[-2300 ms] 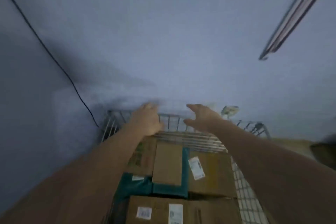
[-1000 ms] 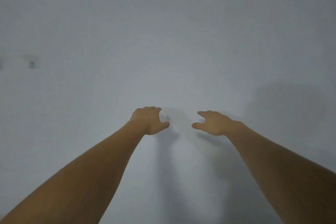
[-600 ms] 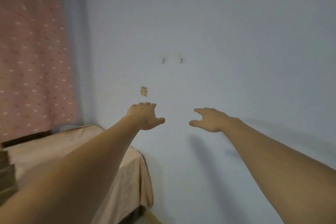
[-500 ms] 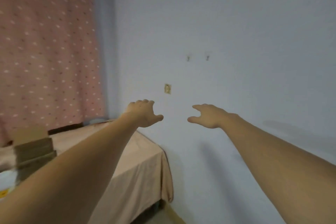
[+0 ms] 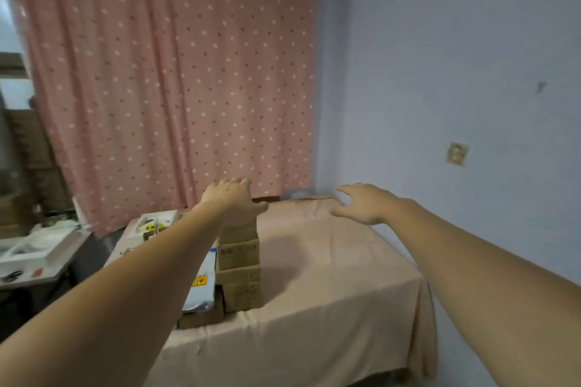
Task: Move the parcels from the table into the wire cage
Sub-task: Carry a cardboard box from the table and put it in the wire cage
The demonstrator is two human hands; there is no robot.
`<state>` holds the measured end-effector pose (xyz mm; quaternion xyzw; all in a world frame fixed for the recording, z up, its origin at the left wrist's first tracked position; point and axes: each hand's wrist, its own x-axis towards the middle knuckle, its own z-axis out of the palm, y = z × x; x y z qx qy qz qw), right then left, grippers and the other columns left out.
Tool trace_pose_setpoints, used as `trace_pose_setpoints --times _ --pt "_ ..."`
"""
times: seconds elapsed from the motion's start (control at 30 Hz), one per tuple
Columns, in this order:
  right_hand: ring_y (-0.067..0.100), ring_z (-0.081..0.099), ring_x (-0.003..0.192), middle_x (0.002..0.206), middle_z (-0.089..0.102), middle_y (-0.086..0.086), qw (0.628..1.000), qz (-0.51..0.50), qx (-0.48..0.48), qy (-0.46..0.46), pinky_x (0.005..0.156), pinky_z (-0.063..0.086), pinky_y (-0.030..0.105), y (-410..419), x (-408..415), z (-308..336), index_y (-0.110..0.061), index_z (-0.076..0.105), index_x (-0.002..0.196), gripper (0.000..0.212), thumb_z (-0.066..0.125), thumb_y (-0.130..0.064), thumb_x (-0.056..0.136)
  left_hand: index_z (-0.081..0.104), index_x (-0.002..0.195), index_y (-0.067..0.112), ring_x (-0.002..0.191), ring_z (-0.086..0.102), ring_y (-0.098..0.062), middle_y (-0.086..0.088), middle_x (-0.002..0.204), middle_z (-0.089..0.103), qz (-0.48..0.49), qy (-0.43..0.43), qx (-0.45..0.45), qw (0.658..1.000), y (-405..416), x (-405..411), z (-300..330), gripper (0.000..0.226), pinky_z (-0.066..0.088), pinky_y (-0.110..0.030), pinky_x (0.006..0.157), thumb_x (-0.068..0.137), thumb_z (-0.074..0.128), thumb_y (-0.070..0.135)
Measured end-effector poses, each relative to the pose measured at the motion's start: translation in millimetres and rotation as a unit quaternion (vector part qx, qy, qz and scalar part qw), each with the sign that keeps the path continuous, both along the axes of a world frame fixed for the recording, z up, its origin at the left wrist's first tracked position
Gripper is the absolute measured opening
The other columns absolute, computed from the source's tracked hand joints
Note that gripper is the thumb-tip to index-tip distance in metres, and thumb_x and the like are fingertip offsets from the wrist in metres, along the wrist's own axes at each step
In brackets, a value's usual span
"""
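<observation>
A stack of brown cardboard boxes stands upright near the left-middle of the table, four or five squarish cartons piled one on another, their corrugated faces dull and printed with faint dark marks. Against the stack's left side leans a soft, glossy white-and-blue mailer bag bearing a yellow label, and under it lies a flat brown carton of which only the front edge shows. The table is draped in a beige cloth that is slightly wrinkled and hangs in loose folds over the front and right edges.

The left hand is stretched out palm down over the top of the stack, fingers straight and thumb spread, holding nothing; whether it touches the top box cannot be told. The right hand hovers palm down above the bare far part of the cloth, fingers loosely spread and empty, well apart from the boxes.

Behind the table hangs a pink curtain dotted with small light and dark spots, falling in vertical pleats. To the right is a smooth pale-blue wall with a small square socket plate. At the far left a lower surface carries white foam trays.
</observation>
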<state>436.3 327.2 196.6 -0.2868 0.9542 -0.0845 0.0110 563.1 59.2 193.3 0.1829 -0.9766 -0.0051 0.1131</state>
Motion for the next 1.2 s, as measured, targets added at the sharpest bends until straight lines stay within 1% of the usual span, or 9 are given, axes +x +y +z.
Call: trace_pose_setpoints --times 0.1,0.27,0.63,0.73,0.83,0.9,1.0,1.07,1.2 --pt "0.028 0.046 0.144 0.163 0.043 0.003 0.999 0.031 -0.008 -0.004 0.113 0.043 0.047 -54 -41 -12 -0.036 0.041 0.156 0.104 0.045 -0.086 0.065 0.034 0.159 0.020 0.145 0.042 -0.030 -0.007 0.161 0.042 0.036 -0.007 0.005 0.999 -47 -15 -9 0.083 0.035 -0.048 0.116 0.095 0.046 0.072" --pt "0.030 0.038 0.151 0.169 0.033 0.004 0.996 0.081 -0.002 -0.023 0.120 0.036 0.048 -134 -101 -25 -0.026 0.030 0.163 0.088 0.056 -0.070 0.092 0.036 0.158 0.021 0.142 0.046 -0.030 -0.006 0.160 0.044 0.097 0.002 0.042 0.994 -109 -53 -28 0.083 0.040 -0.049 0.112 0.094 0.047 0.073" --pt "0.027 0.038 0.150 0.167 0.037 0.002 0.978 0.127 -0.074 -0.146 0.119 0.030 0.038 -283 -206 -85 -0.023 0.037 0.161 0.064 0.051 -0.052 0.105 0.027 0.163 0.017 0.148 0.040 -0.034 -0.010 0.167 0.034 0.192 0.008 0.191 0.963 -223 -136 -83 0.088 0.038 -0.049 0.117 0.097 0.040 0.072" --pt "0.026 0.036 0.152 0.168 0.035 0.001 0.972 0.105 -0.095 -0.188 0.123 0.028 0.040 -318 -236 -111 -0.021 0.036 0.162 0.074 0.051 -0.061 0.101 0.023 0.164 0.016 0.142 0.047 -0.036 -0.012 0.167 0.033 0.196 0.004 0.247 0.949 -255 -167 -104 0.092 0.048 -0.046 0.108 0.095 0.044 0.074" --pt "0.027 0.034 0.153 0.169 0.033 0.002 0.964 0.055 -0.104 -0.237 0.126 0.027 0.045 -348 -265 -140 -0.019 0.036 0.162 0.080 0.046 -0.068 0.100 0.017 0.165 0.015 0.121 0.060 -0.033 -0.017 0.159 0.044 0.189 0.014 0.335 0.923 -287 -202 -136 0.114 0.058 -0.038 0.083 0.082 0.048 0.087" --pt "0.029 0.036 0.152 0.168 0.035 0.003 0.953 0.021 -0.121 -0.276 0.125 0.029 0.048 -365 -277 -155 -0.019 0.038 0.161 0.082 0.043 -0.072 0.098 0.019 0.164 0.009 0.136 0.051 -0.039 -0.019 0.161 0.040 0.190 0.012 0.392 0.900 -298 -223 -152 0.127 0.049 -0.049 0.107 0.074 0.044 0.096" --pt "0.033 0.037 0.151 0.168 0.033 0.007 0.923 -0.044 -0.162 -0.347 0.123 0.032 0.049 -388 -285 -176 -0.018 0.034 0.163 0.084 0.041 -0.073 0.099 0.029 0.160 0.000 0.146 0.041 -0.039 -0.022 0.163 0.037 0.177 0.001 0.484 0.857 -305 -248 -178 0.111 0.033 -0.048 0.120 0.088 0.048 0.083" --pt "0.033 0.034 0.153 0.169 0.032 0.006 0.892 -0.074 -0.191 -0.403 0.124 0.031 0.050 -400 -288 -193 -0.020 0.034 0.162 0.086 0.042 -0.076 0.097 0.050 0.149 0.005 0.131 0.056 -0.034 -0.017 0.148 0.057 0.168 0.002 0.535 0.828 -309 -263 -199 0.121 0.039 -0.046 0.117 0.069 0.051 0.095" --pt "0.028 0.042 0.148 0.156 0.054 -0.002 0.838 -0.090 -0.230 -0.486 0.126 0.026 0.051 -418 -290 -223 -0.029 0.056 0.149 0.097 0.050 -0.092 0.075 0.061 0.135 0.009 0.105 0.069 -0.022 -0.009 0.122 0.071 0.172 0.042 0.633 0.754 -311 -278 -220 0.073 0.054 -0.027 0.084 0.093 0.058 0.069"
